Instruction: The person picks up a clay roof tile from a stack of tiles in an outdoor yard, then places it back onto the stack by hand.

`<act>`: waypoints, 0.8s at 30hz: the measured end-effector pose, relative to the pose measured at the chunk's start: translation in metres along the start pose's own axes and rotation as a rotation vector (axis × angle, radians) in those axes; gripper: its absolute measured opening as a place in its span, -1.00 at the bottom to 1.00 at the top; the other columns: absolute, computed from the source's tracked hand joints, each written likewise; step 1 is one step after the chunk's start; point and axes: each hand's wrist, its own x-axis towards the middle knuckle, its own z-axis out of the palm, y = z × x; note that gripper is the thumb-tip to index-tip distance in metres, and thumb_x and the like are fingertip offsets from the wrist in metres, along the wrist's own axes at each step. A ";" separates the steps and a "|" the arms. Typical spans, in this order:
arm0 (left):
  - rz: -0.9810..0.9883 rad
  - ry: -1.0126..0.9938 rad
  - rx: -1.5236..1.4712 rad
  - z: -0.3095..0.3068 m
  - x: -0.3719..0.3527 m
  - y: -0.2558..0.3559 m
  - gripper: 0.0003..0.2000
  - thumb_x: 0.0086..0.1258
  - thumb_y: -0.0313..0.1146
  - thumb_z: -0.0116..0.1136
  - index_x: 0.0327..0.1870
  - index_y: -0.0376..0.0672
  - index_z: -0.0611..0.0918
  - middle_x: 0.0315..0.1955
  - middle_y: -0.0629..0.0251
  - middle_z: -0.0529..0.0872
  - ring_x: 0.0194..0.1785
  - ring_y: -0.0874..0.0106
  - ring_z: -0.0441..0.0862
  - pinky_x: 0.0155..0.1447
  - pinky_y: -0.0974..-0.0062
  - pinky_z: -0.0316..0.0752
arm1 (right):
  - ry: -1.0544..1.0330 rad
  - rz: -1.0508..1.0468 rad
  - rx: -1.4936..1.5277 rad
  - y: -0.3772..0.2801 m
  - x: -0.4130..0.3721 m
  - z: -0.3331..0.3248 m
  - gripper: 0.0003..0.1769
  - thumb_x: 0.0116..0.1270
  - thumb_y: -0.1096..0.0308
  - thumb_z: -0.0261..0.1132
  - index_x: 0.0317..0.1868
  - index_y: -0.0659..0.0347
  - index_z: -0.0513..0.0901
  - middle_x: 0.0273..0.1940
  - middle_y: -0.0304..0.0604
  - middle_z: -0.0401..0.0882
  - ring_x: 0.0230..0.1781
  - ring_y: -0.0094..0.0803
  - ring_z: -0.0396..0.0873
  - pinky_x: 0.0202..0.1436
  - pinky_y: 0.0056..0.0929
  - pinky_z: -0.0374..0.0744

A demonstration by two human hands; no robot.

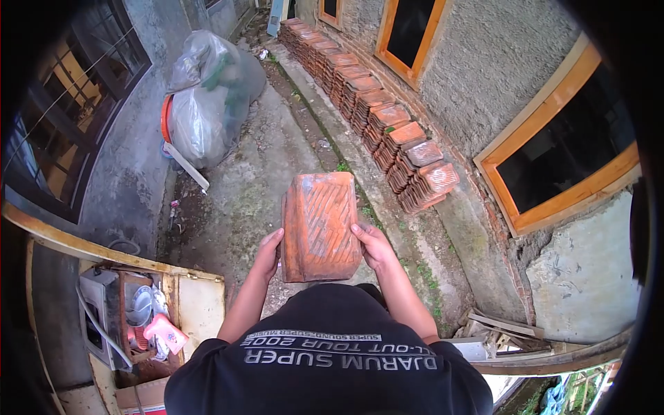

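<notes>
Between my two hands is an orange clay roof tile (321, 225) with slanted grooves on its upper face, held in front of my body. My left hand (270, 252) grips its left edge, the thumb lying along the side. On the opposite edge my right hand (371, 243) has its thumb on top and its fingers under the rim. Whether more tiles lie beneath this one I cannot tell. Ahead to the right, a long row of stacked roof tiles (387, 117) runs along the wall, its nearest stack (437, 178) ending beside the path.
Large plastic bags (211, 104) bulge on the left, with a white strip (187, 167) leaning out below them. At lower left stands a cabinet (200, 304) holding a pink container (166, 334). Orange-framed windows (498, 166) line the right wall. Wood scraps (505, 332) lie at lower right.
</notes>
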 end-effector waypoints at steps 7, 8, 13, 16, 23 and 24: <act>0.008 0.105 -0.044 -0.019 0.041 0.009 -0.58 0.56 -0.14 0.03 0.15 -0.37 0.57 0.05 0.11 0.70 0.11 0.34 0.66 0.28 0.36 0.47 | -0.025 0.074 -0.018 -0.012 0.064 0.003 -0.37 0.39 0.19 0.38 0.28 0.48 0.45 0.13 0.02 0.64 0.13 -0.28 0.63 0.26 -0.33 0.55; 0.009 0.110 -0.044 -0.021 0.047 0.013 -0.58 0.56 -0.14 0.03 0.15 -0.37 0.57 0.04 0.11 0.70 0.11 0.34 0.66 0.28 0.36 0.46 | -0.041 0.083 0.004 -0.014 0.074 0.004 -0.39 0.39 0.21 0.38 0.28 0.48 0.45 0.13 0.02 0.64 0.12 -0.28 0.64 0.25 -0.32 0.56; 0.056 0.186 -0.024 -0.016 0.081 0.035 -0.59 0.56 -0.15 0.03 0.15 -0.37 0.57 0.05 0.11 0.70 0.13 0.35 0.64 0.29 0.38 0.44 | -0.104 0.095 0.051 -0.029 0.131 0.004 -0.40 0.40 0.23 0.36 0.27 0.50 0.45 0.12 0.04 0.64 0.11 -0.26 0.65 0.23 -0.32 0.58; 0.082 0.211 -0.030 -0.020 0.116 0.046 -0.60 0.57 -0.16 0.02 0.13 -0.36 0.58 0.05 0.12 0.70 0.14 0.37 0.64 0.29 0.39 0.44 | -0.130 0.102 0.039 -0.038 0.180 -0.002 -0.40 0.41 0.22 0.36 0.27 0.51 0.45 0.12 0.05 0.64 0.11 -0.26 0.65 0.24 -0.33 0.58; 0.152 0.318 -0.019 -0.026 0.206 0.054 -0.61 0.57 -0.18 0.01 0.13 -0.37 0.59 0.06 0.10 0.70 0.12 0.37 0.65 0.28 0.38 0.45 | -0.241 0.148 -0.023 -0.062 0.295 -0.032 -0.37 0.40 0.19 0.37 0.27 0.51 0.45 0.12 0.02 0.64 0.12 -0.31 0.63 0.25 -0.38 0.54; 0.157 0.327 -0.011 -0.026 0.215 0.057 -0.61 0.57 -0.18 0.01 0.13 -0.37 0.59 0.06 0.10 0.70 0.12 0.37 0.65 0.28 0.38 0.45 | -0.252 0.148 -0.039 -0.069 0.310 -0.031 -0.37 0.40 0.19 0.37 0.28 0.51 0.45 0.13 0.02 0.64 0.12 -0.30 0.63 0.26 -0.38 0.53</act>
